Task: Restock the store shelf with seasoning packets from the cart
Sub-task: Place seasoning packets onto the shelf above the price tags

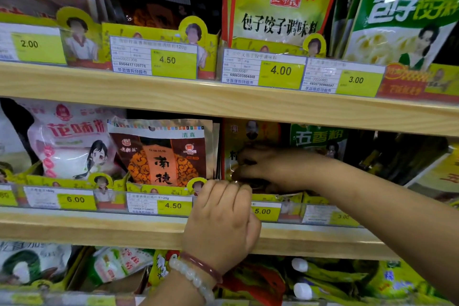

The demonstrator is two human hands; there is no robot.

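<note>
Two hands work at the middle shelf (149,227): the left hand (221,223) curls its fingers over the front rail beside the 4.50 price tag (160,204). Reaching into the shelf, the right hand (268,169) grasps a yellow seasoning packet (238,136) standing just right of the brown packet (161,154).

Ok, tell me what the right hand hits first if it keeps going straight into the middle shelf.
Most likely the yellow seasoning packet standing directly behind the right hand; the fingers already seem to be at its front. Depth is unclear in the shadow there.
</note>
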